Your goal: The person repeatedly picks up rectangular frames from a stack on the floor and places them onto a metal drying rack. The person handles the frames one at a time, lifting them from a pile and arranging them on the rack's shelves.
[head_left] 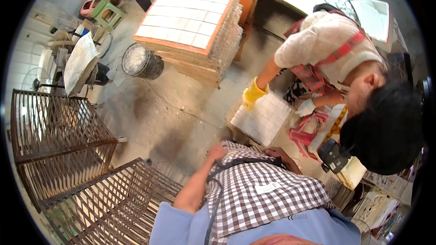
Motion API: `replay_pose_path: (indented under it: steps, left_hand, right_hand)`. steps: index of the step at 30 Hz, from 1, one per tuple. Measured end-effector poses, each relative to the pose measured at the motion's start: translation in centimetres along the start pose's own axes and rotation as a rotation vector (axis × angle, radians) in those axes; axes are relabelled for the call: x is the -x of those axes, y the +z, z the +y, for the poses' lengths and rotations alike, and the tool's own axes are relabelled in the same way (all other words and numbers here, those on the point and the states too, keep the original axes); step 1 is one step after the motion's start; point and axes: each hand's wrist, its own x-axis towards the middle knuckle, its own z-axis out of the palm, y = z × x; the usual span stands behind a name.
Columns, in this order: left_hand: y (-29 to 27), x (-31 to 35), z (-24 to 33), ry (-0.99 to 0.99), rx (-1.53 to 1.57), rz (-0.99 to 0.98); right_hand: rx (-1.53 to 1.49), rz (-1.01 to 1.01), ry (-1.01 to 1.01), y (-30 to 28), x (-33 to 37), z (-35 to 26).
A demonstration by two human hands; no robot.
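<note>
A brown-and-white checked apron [272,199] covers my front, with a dark strap across it. At its upper left edge is my left hand [218,150], its fingers curled in against the cloth. On the other side my right hand [275,153] rests by the apron's far edge, in shadow; its fingers are partly hidden. Just beyond my hands lies a board of white square tiles [261,117]. A co-worker bends over it from the right, a yellow glove [254,94] on the board and a pale glove [305,107] beside it.
Stacked tile boards [188,13] rise ahead. A black bucket [141,61] stands left of them. Rusty slatted metal racks [63,145] fill the left side. A pink stool [306,131] sits near the co-worker; a green stool [109,14] stands at the far left.
</note>
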Motion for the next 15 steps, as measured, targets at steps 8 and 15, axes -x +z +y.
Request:
replay_pose_path:
  steps: [8,15]
  left_hand:
    - [-6.7,-2.3,0.3,0.043,-0.140,0.052]
    - [-14.8,-9.1,-5.8,0.235,-0.144,-0.133]
  right_hand:
    - [-0.124,0.058,-0.069,3.4,-1.4,-2.6]
    - [-0.141,0.298,0.080,12.0,-6.5,-4.5]
